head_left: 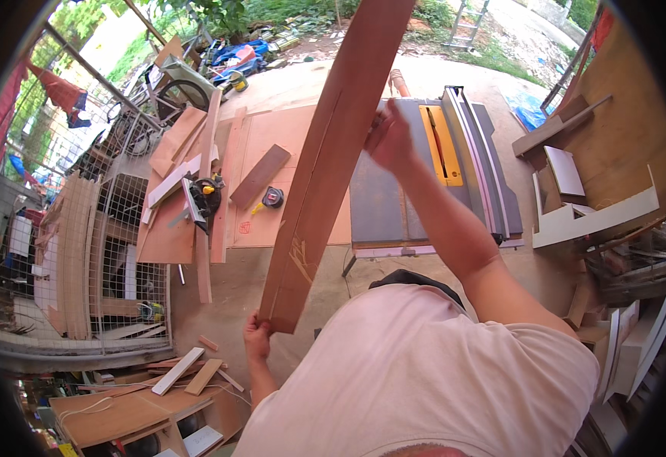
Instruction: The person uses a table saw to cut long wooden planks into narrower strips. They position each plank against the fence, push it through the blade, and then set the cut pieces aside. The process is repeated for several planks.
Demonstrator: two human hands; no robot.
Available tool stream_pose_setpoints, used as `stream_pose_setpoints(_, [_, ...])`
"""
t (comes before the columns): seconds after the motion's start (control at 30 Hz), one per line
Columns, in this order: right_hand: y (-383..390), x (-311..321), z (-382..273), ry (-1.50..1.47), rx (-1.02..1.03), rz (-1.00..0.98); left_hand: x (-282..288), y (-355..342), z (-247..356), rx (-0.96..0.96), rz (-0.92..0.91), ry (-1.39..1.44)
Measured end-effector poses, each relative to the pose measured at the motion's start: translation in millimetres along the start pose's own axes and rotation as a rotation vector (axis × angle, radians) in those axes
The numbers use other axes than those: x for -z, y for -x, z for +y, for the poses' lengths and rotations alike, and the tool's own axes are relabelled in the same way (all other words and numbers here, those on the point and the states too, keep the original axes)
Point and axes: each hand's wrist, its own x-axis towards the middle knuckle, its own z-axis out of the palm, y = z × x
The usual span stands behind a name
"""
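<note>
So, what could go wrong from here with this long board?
The long board might twist: the left grip is at its near end, the right grip at one long edge. If lowered, it could knock the tape measure on the wooden panel. Swung sideways, it might bump the table saw.

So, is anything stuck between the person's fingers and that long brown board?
Nothing that I can see. The left hand holds the long brown board at its near end. The right hand is at its right edge, with nothing showing in between, though the exact contact there is hard to make out.
</note>
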Motion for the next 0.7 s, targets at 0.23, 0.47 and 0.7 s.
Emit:
stream_pose_setpoints(0.23, [42, 11, -87, -0.127, 0.222, -0.004, 6, -51, 35, -0.153, 0.012, -0.135])
stream_pose_setpoints(0.47, [158, 57, -130, -0.107, 0.604, 0.198, -48, -112, 94, -0.246, -0.140, -0.525])
stream_pose_setpoints(0.7, [233, 14, -205, 0.129, 0.859, 0.414, -175, -154, 149, -0.336, -0.655, -1.188])
